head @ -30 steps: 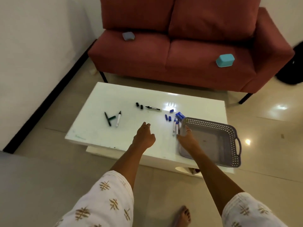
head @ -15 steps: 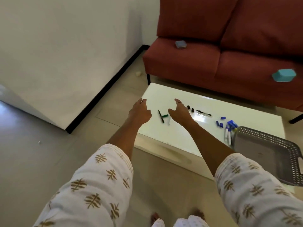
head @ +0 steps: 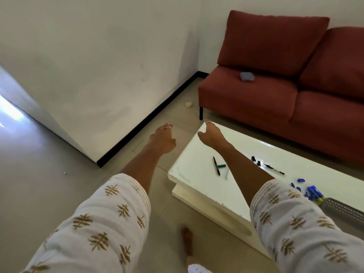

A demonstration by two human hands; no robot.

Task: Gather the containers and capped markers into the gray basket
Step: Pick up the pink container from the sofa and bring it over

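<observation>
My left hand reaches out over the floor, left of the white table, fingers apart, holding nothing. My right hand is stretched over the table's far left corner, also empty with fingers spread. A small grey-blue container lies on the left seat of the red sofa. Black and green markers lie on the table under my right forearm. Black caps and a black marker lie further right. Blue markers and caps sit beside the grey basket, only its corner showing at the right edge.
A white wall with a black skirting board runs along the left. A small pale scrap lies on the floor near the sofa leg. My bare foot stands on the tiled floor beside the table.
The view has swung left, so the basket has slid almost out of view. Both hands have moved left and forward; the right hand went from the basket rim to the table's far left corner.
</observation>
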